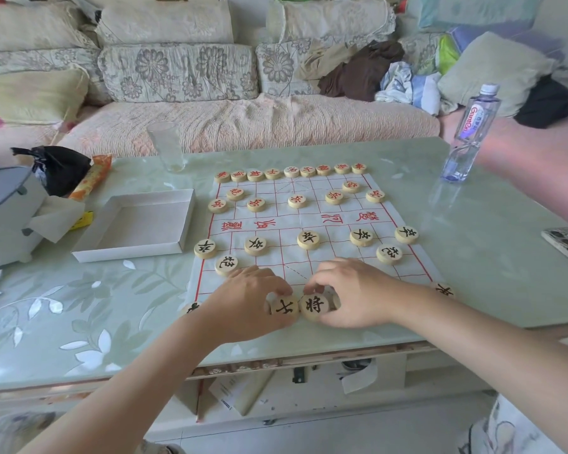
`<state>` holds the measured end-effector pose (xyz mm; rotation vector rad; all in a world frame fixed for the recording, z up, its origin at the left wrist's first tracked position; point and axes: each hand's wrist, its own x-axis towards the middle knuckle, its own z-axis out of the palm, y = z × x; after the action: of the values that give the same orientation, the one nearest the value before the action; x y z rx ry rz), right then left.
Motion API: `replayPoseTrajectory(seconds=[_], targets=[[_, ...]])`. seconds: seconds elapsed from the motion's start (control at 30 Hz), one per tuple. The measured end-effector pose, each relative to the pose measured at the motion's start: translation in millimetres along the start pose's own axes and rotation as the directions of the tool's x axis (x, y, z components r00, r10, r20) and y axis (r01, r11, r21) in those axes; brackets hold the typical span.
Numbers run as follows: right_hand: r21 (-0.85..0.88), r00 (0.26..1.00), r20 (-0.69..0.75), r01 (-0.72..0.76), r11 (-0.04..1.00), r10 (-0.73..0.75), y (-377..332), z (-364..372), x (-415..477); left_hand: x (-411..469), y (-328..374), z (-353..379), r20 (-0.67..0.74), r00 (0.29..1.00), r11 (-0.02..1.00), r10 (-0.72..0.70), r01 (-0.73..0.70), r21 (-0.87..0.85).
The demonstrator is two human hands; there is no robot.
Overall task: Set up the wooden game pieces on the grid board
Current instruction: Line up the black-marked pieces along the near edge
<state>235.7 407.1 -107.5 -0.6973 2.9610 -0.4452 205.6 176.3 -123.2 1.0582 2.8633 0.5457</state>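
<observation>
The grid board (309, 221), a white sheet ruled in red, lies in the middle of the frame on a pale green glass table (473, 257). Both hands meet at its lower edge. The left hand (246, 299) curls over a cross-marked piece (284, 306), fingertips on its upper rim and thumb below, pinching it. The right hand (351, 293) grips the centre piece (314, 305) the same way, index finger arched over the top. The two discs touch side by side, black characters facing up (a third disc peeks out behind the right fingers, mostly hidden).

Higher up, five black soldier pieces (308, 240) stand in a row across the board, with two more black discs just below its ends. The red pieces (291, 172) fill the upper edge of the board in a line, with seven others below them.

An open white box (138, 224) sits just left of the board. A clear tumbler (166, 147) stands above it, and a water bottle (469, 132) stands at the upper right, beside another person's forearm (538, 158). A patterned sofa (177, 73) spans the top of the frame.
</observation>
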Motion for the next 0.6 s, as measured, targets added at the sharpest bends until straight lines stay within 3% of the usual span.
replayPoseTrajectory(seconds=[0.27, 0.43, 0.6], targets=[[0.0, 0.999, 0.043, -0.002, 1.0, 0.002, 0, -3, 2, 0, 4, -2, 0.008, 1.0, 1.0, 0.025, -0.025, -0.004], [0.04, 0.989, 0.089, -0.122, 0.992, 0.118, 20, -32, -11, 7, 9, -3, 0.047, 0.998, 0.999, 0.038, -0.038, 0.001], [-0.065, 0.983, 0.1, -0.149, 0.987, 0.155, 37, -28, -25, 19, 25, 2, 0.037, 0.997, 0.997, 0.07, -0.071, 0.018]])
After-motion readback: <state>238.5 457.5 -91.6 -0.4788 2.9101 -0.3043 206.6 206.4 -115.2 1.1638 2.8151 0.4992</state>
